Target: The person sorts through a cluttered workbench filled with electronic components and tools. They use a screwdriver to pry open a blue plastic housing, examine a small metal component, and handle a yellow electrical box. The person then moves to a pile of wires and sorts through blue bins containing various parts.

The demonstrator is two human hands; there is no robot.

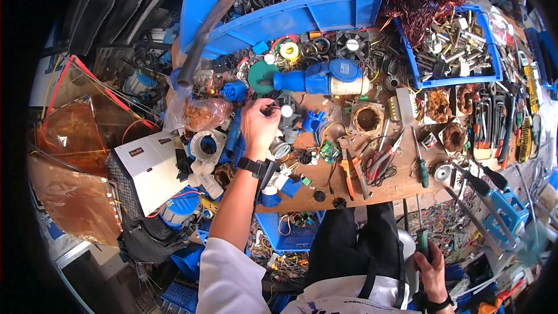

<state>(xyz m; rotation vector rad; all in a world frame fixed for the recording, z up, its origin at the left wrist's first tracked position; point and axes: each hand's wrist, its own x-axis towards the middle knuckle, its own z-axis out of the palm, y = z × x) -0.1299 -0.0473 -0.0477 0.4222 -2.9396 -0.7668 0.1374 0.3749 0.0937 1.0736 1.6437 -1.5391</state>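
Over the workbench (322, 179), my left hand (258, 125) has its thumb and fingers closed at the near-left edge of a small black cooling fan (288, 113). A white round label marks the fan's hub. My right hand (429, 266) is low beside my right leg, wrapped around the green handle of a screwdriver (422, 240) whose shaft points up. Just beyond the fan lie a green disc (261, 77) and a large blue industrial plug connector (314, 77). A blue plastic clip-like part (313, 121) sits to the fan's right.
Behind stands a big blue crate (301, 15) of scrap, with a pipe leaning over it. A smaller blue tray (457, 79) holds metal pieces. Orange-handled pliers (352, 172) and another green screwdriver (422, 168) lie near the bench's front edge. A white-topped box (150, 168) stands left.
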